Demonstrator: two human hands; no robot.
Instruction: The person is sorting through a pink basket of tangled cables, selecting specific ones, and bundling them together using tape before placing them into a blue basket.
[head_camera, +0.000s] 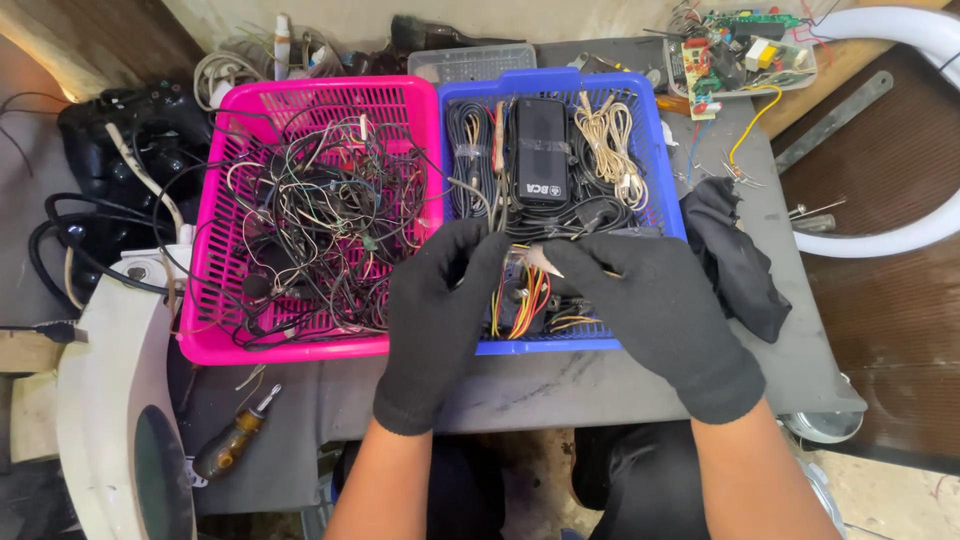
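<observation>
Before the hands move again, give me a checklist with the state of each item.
1. Left hand gloved and on the small clear bag: ok.
2. Right hand pinching the same bag: ok.
3. Bag held over the blue basket: ok.
4. Bag open or sealed: cannot tell.
5. Coloured wires below the bag, inside it or loose: cannot tell.
6. Pink basket wires untangled: not ok.

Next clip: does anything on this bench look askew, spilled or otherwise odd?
Mostly clutter. The pink basket holds a knotted tangle of thin wires, some poking past its rim. A screwdriver lies near the table's front edge. Both gloved hands, left hand and right hand, grip a small wire bundle.
</observation>
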